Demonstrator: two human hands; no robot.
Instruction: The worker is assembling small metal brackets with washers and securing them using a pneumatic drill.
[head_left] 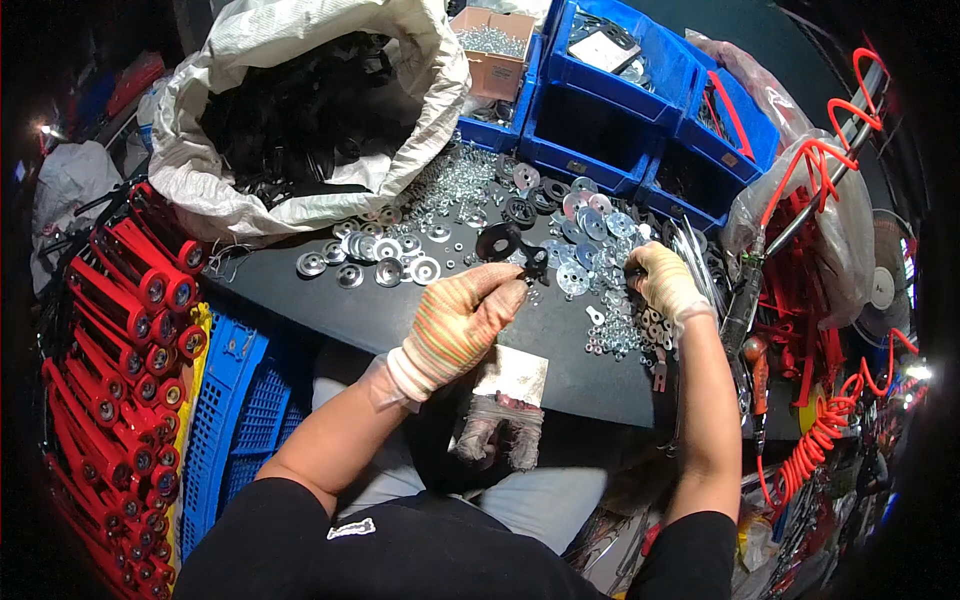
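Both of my hands wear pale knitted gloves with coloured stripes. My left hand [455, 325] is closed, thumb and fingers pinching a black part with a round, disc-like end [490, 240], held up over the table's near middle. Farther right, my right hand [667, 280] reaches into the small metal pieces with its fingers curled down; whatever they grip is hidden. Silver discs with holes [572, 277] lie between the two hands. Just below the right hand are nuts and small fittings [620, 330]. A metal plate [513, 374] on a cloth-wrapped support stands in front of my lap.
A white woven sack [225, 215] of black parts stands at the back left. Blue bins [585, 165] are stacked at the back right. Red handle-like parts [120, 350] are piled at left beside a blue crate [225, 370]. A red coiled hose [815, 440] hangs at right.
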